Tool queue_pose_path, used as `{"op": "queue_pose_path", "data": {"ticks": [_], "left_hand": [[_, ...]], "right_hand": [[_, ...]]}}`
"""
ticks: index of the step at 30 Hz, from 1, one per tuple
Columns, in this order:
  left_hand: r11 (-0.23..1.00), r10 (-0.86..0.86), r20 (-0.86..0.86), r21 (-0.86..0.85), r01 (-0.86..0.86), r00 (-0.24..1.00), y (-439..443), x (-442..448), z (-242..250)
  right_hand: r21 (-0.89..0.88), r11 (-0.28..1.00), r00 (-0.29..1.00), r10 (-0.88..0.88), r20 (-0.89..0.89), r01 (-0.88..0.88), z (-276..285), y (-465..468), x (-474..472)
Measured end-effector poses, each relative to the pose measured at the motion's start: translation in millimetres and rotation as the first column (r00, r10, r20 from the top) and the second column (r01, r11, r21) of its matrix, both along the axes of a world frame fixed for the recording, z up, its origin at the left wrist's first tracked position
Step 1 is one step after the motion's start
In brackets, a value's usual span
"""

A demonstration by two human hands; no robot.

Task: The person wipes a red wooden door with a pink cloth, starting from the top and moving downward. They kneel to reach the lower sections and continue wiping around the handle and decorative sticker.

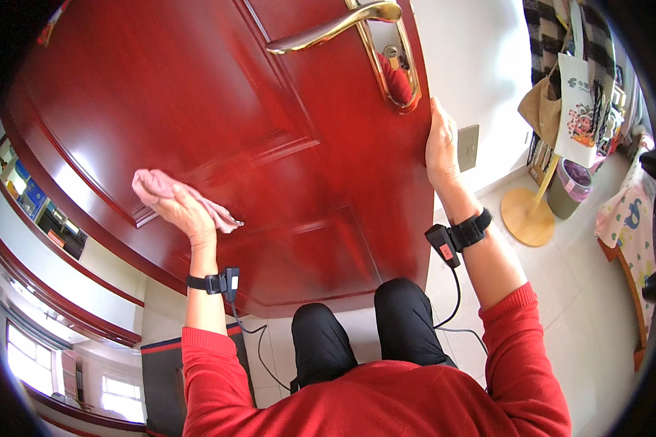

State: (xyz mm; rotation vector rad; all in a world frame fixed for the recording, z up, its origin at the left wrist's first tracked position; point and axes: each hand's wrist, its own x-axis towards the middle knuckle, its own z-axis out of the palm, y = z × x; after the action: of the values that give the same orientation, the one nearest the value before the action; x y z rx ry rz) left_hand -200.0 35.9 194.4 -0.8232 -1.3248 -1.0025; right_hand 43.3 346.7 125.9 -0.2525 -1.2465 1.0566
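Note:
A glossy red wooden door (235, 136) with moulded panels fills the view before me. Under my left hand (183, 210) is a pink cloth (156, 185), pressed against the lower left part of the door, one corner sticking out to the right. My right hand (443, 139) holds the door's free edge, just below the brass lever handle (333, 30) and its lock plate (407, 82); its fingertips are partly hidden behind my palm. Each of my wrists wears a black strap with a small cabled box.
Right of the door, a wooden stand (527, 217) carries bags and a checked cloth. Beside its base is a bin (571, 185) with a purple liner. A patterned cloth (628, 218) covers furniture at far right. A dark mat (164, 377) lies at lower left.

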Motion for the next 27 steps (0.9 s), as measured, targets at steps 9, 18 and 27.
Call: {"op": "queue_pose_path", "data": {"ticks": [9,18,27], "left_hand": [[0.968,-0.123,-0.323,-0.246,0.043,0.938,109.9,90.4,39.6],[0.916,-0.141,-0.249,-0.401,0.031,0.958,161.1,128.1,23.1],[0.887,-0.155,-0.309,-0.461,-0.005,0.938,178.9,148.7,13.8]], "right_hand": [[-0.053,0.998,1.000,-0.024,0.014,0.025,-2.3,3.6,-4.2],[-0.040,0.999,0.998,-0.032,0.063,0.034,-1.8,-3.3,-1.4],[-0.045,0.999,1.000,-0.004,0.015,0.005,-1.1,-9.2,-2.5]]}}
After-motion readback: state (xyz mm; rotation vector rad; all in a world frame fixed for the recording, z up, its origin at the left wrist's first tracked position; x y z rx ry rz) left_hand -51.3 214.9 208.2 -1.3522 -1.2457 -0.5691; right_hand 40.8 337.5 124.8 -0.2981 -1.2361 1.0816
